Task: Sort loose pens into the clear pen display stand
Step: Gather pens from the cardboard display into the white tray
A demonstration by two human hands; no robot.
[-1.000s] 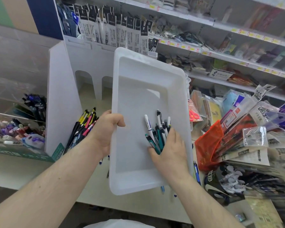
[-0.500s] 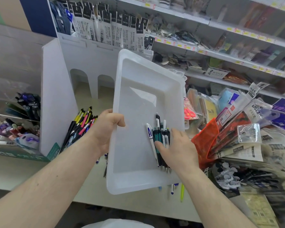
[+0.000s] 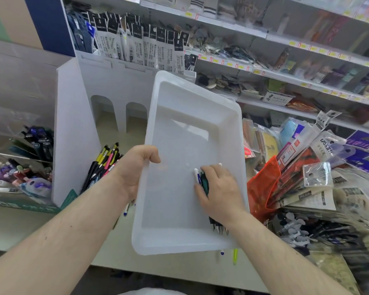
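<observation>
A white plastic tray (image 3: 179, 128) is tilted up in front of me. My left hand (image 3: 136, 167) grips its left rim, thumb over the edge. Inside the tray, my right hand (image 3: 219, 188) curls round a bundle of pens (image 3: 201, 179), white and dark green; their tips stick out below my wrist near the tray's lower wall. The white and clear pen display stand (image 3: 73, 133) rises at the left, with yellow, pink and black pens (image 3: 103, 162) leaning in its lower slot. Its far-left clear compartments hold blue and purple pens (image 3: 38, 141).
Piles of packaged stationery (image 3: 307, 177) and an orange pouch (image 3: 262, 188) crowd the counter to the right. Shelves with hanging refill packs (image 3: 141, 43) stand behind. A few loose pens (image 3: 234, 255) lie on the counter under the tray's near edge.
My right hand has gathered the scattered pens in the tray and closed round them into one bundle. The tray stays held by my left hand.
</observation>
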